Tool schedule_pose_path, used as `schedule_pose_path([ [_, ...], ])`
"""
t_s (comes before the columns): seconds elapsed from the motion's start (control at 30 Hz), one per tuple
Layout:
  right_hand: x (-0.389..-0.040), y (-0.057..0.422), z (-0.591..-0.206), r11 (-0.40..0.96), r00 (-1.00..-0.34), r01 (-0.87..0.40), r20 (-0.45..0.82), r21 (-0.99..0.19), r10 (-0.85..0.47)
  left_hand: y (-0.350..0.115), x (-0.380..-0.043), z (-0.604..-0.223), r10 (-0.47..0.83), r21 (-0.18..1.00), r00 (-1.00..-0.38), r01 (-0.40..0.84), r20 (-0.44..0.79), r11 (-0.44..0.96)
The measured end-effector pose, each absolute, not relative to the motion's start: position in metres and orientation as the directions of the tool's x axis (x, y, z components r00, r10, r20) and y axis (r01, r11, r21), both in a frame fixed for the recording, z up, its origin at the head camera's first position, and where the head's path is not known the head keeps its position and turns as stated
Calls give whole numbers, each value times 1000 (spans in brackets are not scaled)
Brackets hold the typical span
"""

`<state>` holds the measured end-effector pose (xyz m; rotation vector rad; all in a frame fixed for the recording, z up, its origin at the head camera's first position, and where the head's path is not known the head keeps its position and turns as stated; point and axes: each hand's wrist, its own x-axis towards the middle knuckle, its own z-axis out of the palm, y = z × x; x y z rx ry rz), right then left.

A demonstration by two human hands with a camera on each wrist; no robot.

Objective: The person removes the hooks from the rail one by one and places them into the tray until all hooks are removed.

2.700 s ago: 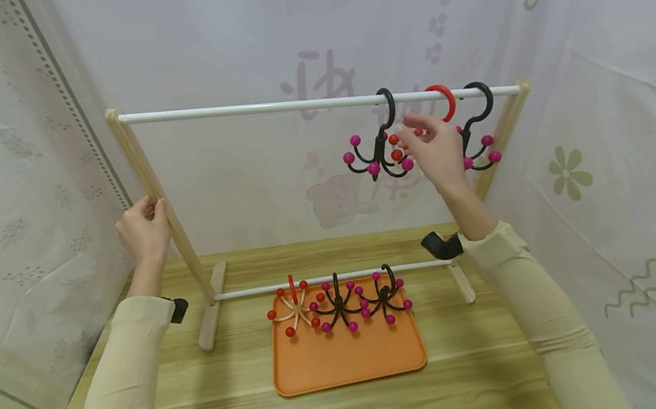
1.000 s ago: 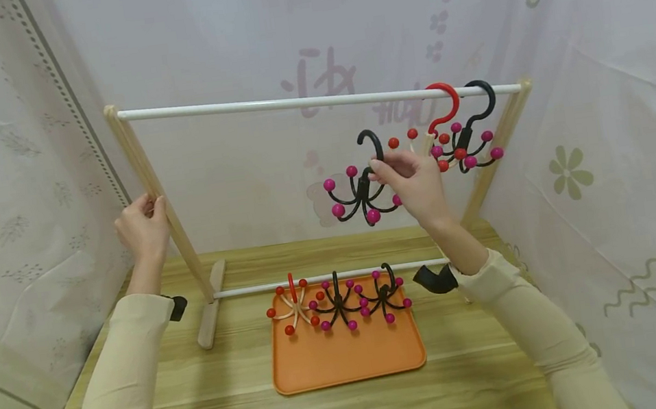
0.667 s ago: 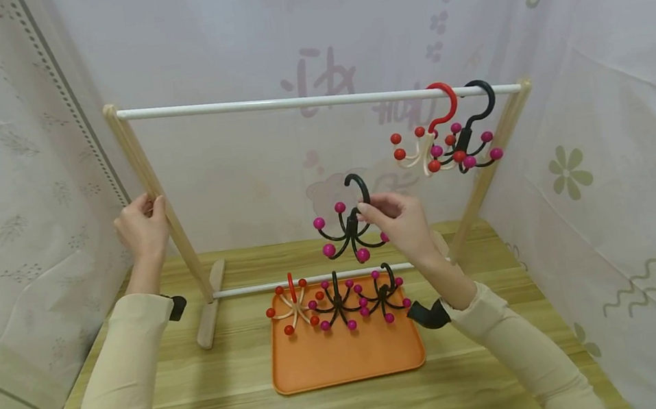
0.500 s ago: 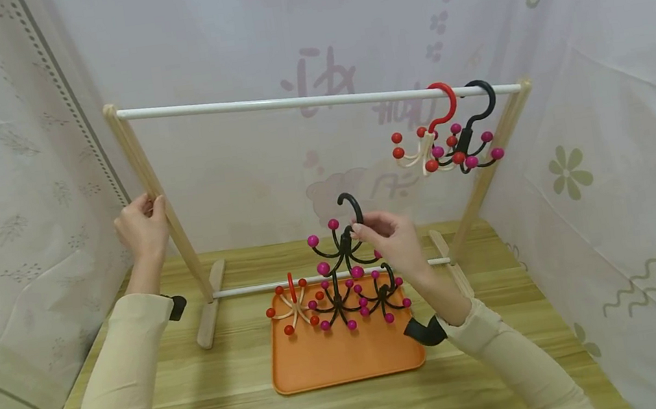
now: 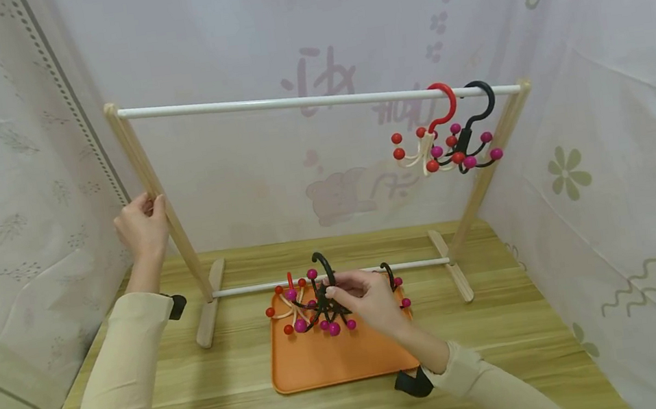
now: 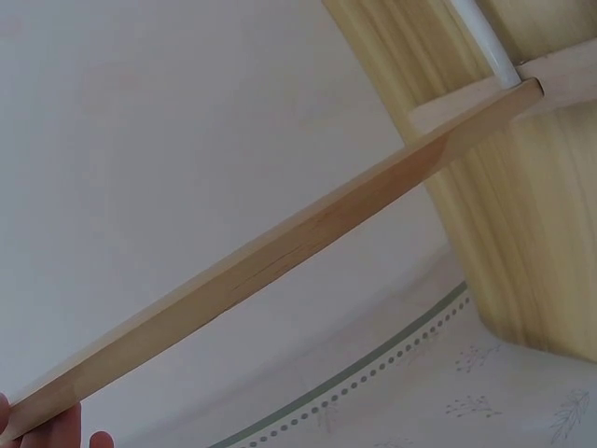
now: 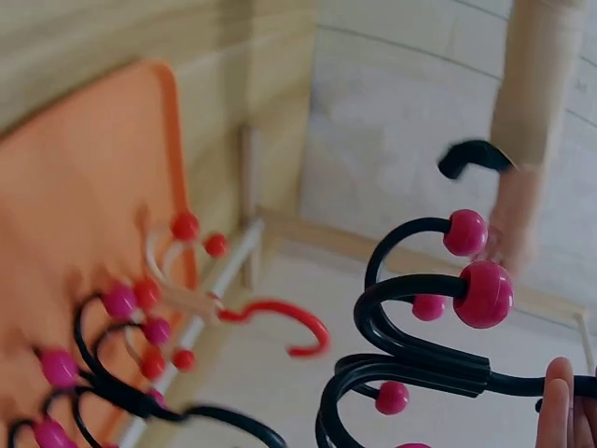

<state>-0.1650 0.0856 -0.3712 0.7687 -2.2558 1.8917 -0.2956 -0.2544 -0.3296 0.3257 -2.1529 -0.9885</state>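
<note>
My right hand [image 5: 372,302] pinches the neck of a black octopus-style hook hanger [image 7: 438,375] with magenta ball tips, over the back part of the orange tray [image 5: 345,362]. It overlaps the hangers beneath, so I cannot tell whether it touches them. On the tray lie a cream hanger with a red hook [image 7: 284,317], a mostly hidden black one [image 7: 117,392], and another black one [image 5: 387,272] partly behind my hand. My left hand [image 5: 143,229] grips the left wooden post [image 6: 280,252] of the rack, fingers curled around it.
The rack's white top rail [image 5: 265,104] bears a red-hooked cream hanger [image 5: 447,106] and a black hanger [image 5: 485,97] at its right end. A lower white bar [image 5: 240,291] runs behind the tray. Patterned curtains [image 5: 616,125] surround the wooden table [image 5: 236,403].
My right hand has taken the black hanger off the top rail and carried it down and leftward to the tray. The left hand has stayed on the post.
</note>
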Motion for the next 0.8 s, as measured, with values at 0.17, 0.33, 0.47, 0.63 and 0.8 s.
schedule_pose_path([
  [0.17,-156,76,-394,97,-859,-439,386,-893,-336,-254,-297,-330,-495,741,-706,63,507,669],
  [0.33,-149,66,-416,112,-851,-446,383,-888,-359,-254,-296,-330,-501,749,-714,50,489,660],
  [0.47,-146,57,-434,94,-858,-422,364,-901,-362,-254,-296,-330,-502,746,-710,50,495,664],
  [0.63,-143,47,-454,103,-866,-431,379,-897,-327,-254,-295,-329,-499,746,-709,59,499,663],
  [0.8,-142,39,-471,83,-875,-422,381,-903,-298,-253,-295,-330,-497,748,-712,59,496,661],
])
